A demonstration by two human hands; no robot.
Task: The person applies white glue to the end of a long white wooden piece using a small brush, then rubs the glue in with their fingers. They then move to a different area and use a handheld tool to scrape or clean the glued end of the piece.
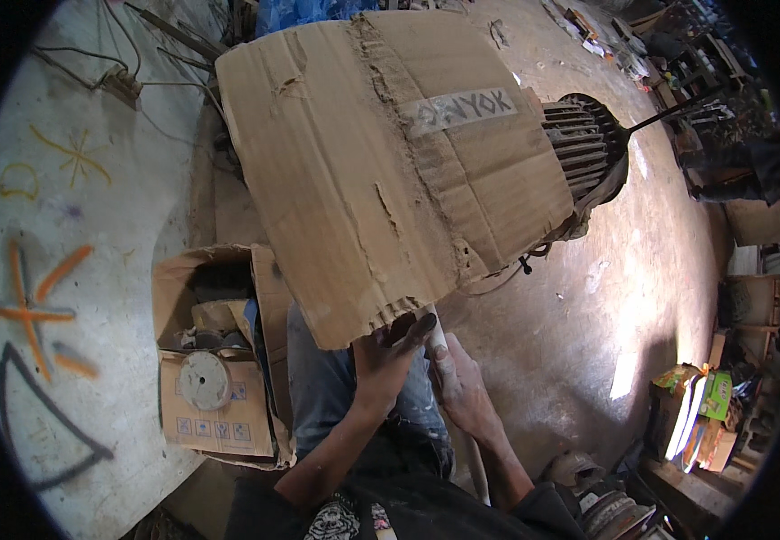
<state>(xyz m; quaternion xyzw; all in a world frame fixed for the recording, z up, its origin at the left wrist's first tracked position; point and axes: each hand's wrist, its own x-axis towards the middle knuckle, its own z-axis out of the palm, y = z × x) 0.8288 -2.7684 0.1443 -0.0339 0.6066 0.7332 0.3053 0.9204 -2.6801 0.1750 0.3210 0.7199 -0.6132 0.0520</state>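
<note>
A large brown cardboard sheet (345, 180) with a strip of tape spreads in front of me over a dark machine with a ribbed motor housing (583, 148). Below its torn near edge, a long pale stick (473, 463) slants up from beside my right forearm. My right hand (469, 387) is closed around this stick, a little below the cardboard. On the left, my left hand (383, 364) is closed by the stick's upper end, with its darkened thumb against it. Cardboard hides some of the left fingers and whatever the stick's top end meets.
An open cardboard box (215, 387) stands at my left, with a pale round disc (205, 380) at its front. Beyond it is a painted wall (57, 225). Round metal parts (610, 513) lie at lower right, near stacked packages (700, 414). A blue plastic heap (304, 13) is at the back.
</note>
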